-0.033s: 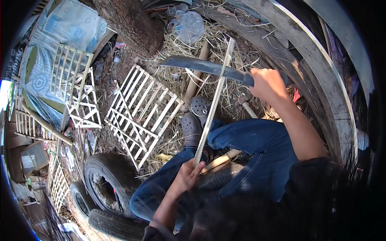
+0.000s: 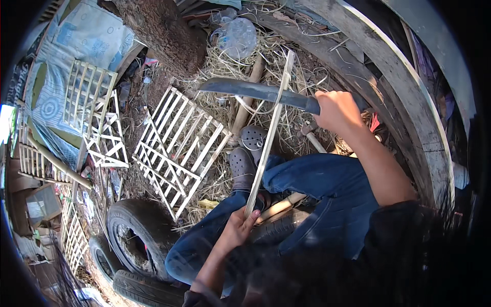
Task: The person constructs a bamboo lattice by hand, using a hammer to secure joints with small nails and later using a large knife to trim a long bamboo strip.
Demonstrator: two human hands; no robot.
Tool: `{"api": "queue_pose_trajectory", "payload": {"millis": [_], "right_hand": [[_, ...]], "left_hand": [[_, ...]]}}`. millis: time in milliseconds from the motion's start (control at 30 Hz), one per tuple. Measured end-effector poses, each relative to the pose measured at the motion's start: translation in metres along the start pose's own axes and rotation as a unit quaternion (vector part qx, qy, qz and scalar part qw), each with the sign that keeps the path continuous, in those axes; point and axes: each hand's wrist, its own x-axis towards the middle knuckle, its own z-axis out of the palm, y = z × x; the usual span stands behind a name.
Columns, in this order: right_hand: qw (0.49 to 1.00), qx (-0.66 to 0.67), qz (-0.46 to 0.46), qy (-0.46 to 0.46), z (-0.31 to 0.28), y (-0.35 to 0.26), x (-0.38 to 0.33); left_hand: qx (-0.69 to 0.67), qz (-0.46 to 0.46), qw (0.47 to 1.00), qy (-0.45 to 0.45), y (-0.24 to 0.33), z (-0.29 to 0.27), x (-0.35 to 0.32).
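Note:
My left hand [image 2: 238, 226] is closed around the near end of a long, pale bamboo strip [image 2: 268, 140], which slants up and away to the right. My right hand [image 2: 339, 110] grips the handle of a machete [image 2: 240, 89]. Its dark, broad blade points left and crosses the strip's upper part, touching or nearly touching it. The handle is mostly hidden by my fingers. Below the strip are my legs in blue jeans and my grey clogs [image 2: 242, 168]. A bamboo pole [image 2: 280, 206] lies by my left hand.
Slatted bamboo frames [image 2: 200, 169] lie to the left, with more [image 2: 88, 97] beyond. Old tyres [image 2: 134, 240] rest at lower left. A hammer [image 2: 313, 139] lies near my right knee. Shavings [image 2: 225, 71], a plastic bottle [image 2: 239, 38], a tree trunk [image 2: 169, 36] and a curved plank [image 2: 409, 77] stand around.
The machete has shifted very slightly left and nearer along the strip. The whole view has moved a little too; both hands keep their grips.

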Motion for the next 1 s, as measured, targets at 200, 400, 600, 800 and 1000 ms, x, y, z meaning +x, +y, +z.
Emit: {"api": "queue_pose_trajectory", "payload": {"millis": [200,400,600,800,1000], "right_hand": [[0.992,-0.016,-0.128,-0.015,0.016,-0.019,0.021],[0.999,-0.029,0.037,-0.004,0.001,0.002,0.001],[0.992,-0.03,-0.12,-0.006,0.017,-0.024,0.013],[0.972,0.037,0.205,0.106,-0.003,0.044,-0.001],[0.986,0.109,0.12,0.029,-0.023,-0.02,-0.02]], "left_hand": [[-0.036,-0.004,0.999,0.016,-0.025,-0.008,-0.018],[-0.007,0.03,0.999,-0.02,-0.013,0.0,-0.007],[-0.006,0.023,1.0,0.013,-0.035,-0.004,-0.013],[-0.074,-0.011,0.997,0.026,-0.042,-0.01,-0.031],[-0.161,0.023,0.985,-0.061,-0.046,-0.02,0.001]]}}
